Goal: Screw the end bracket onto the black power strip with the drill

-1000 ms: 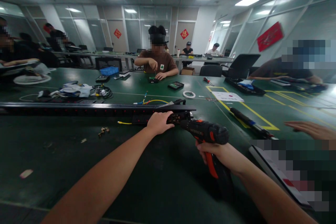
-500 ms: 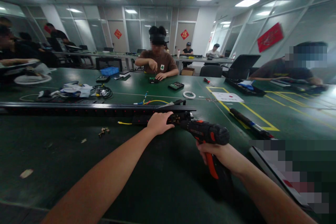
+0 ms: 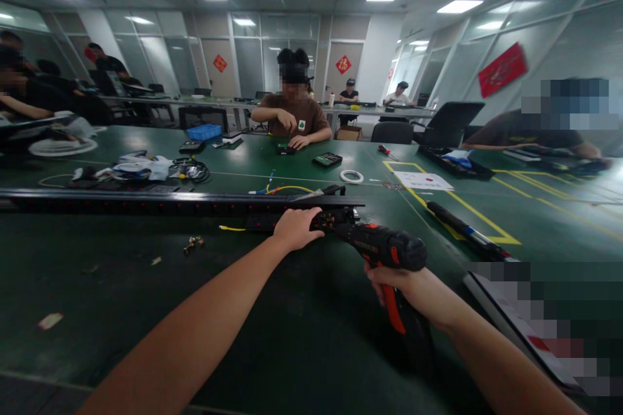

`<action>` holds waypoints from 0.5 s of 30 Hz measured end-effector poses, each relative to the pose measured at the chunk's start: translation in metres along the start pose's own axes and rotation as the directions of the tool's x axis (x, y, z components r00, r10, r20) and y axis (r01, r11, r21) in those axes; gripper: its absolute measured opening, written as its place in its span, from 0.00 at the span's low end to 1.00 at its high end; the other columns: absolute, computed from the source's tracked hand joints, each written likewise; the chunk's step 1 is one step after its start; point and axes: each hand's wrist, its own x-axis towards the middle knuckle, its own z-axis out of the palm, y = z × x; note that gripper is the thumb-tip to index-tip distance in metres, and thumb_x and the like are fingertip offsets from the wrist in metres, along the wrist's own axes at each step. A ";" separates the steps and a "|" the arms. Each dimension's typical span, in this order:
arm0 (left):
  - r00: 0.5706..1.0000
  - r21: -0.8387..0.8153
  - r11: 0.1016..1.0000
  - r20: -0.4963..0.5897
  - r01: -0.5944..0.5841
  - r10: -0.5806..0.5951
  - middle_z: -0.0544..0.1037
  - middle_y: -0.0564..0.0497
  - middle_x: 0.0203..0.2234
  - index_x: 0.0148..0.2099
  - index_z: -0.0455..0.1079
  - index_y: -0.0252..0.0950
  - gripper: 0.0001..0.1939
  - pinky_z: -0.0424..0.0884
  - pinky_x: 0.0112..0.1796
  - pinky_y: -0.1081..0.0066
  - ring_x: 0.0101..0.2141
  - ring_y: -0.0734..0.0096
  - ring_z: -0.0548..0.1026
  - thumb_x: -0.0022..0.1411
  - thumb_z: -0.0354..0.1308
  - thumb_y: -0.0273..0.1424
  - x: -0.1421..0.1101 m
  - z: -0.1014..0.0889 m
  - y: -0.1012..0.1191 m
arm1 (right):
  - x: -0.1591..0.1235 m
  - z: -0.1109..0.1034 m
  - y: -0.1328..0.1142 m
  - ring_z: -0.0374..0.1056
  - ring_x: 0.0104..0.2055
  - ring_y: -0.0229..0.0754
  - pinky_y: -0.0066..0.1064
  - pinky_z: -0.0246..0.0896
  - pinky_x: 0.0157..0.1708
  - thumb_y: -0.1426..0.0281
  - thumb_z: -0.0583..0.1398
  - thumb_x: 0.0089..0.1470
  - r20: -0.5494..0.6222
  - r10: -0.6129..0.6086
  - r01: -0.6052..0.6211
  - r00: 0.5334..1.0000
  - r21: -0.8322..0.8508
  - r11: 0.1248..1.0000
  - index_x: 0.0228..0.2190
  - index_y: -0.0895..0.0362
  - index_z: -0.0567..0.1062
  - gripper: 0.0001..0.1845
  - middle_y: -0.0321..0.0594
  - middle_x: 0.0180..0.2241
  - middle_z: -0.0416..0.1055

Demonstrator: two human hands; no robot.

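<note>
A long black power strip (image 3: 160, 202) lies across the table, its right end tilted open with wires showing. My left hand (image 3: 295, 229) is closed over a black end piece (image 3: 263, 222) at that end, thumb toward the right. My right hand (image 3: 409, 285) is wrapped round the handle of a black and orange cordless drill (image 3: 387, 245). The drill points left, its tip against or very close to the end piece; the exact contact is too small to tell. A yellow wire (image 3: 232, 228) sticks out to the left of my left hand.
Small brass screws (image 3: 193, 244) lie in a pile on the green table (image 3: 292, 337). Beyond the strip are bundled cables (image 3: 189, 170) and a white tape ring (image 3: 351, 176). A black rod-like tool (image 3: 462, 228) lies at right. A co-worker (image 3: 292, 110) sits opposite.
My hands, the drill and the strip hold nearly the same position. The whole view has shifted very slightly.
</note>
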 end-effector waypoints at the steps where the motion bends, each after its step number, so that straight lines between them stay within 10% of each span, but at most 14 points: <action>1: 1.000 0.000 1.000 0.002 -0.001 0.001 0.78 0.44 0.56 0.67 0.63 0.42 0.35 0.67 0.55 0.56 0.54 0.50 0.76 0.65 0.61 0.52 0.000 0.000 0.000 | 0.000 0.000 -0.001 0.70 0.26 0.42 0.32 0.65 0.28 0.62 0.63 0.49 -0.001 0.002 -0.002 1.000 -0.001 1.000 0.32 0.56 0.75 0.11 0.34 0.22 0.71; 15: 1.000 -0.011 1.000 0.013 0.003 -0.003 0.78 0.43 0.55 0.68 0.63 0.41 0.35 0.67 0.55 0.55 0.53 0.49 0.76 0.64 0.62 0.50 -0.001 -0.002 0.002 | 0.000 0.003 -0.004 0.68 0.25 0.42 0.32 0.64 0.27 0.64 0.63 0.50 0.027 -0.038 0.039 0.999 -0.022 0.999 0.28 0.55 0.73 0.07 0.34 0.21 0.70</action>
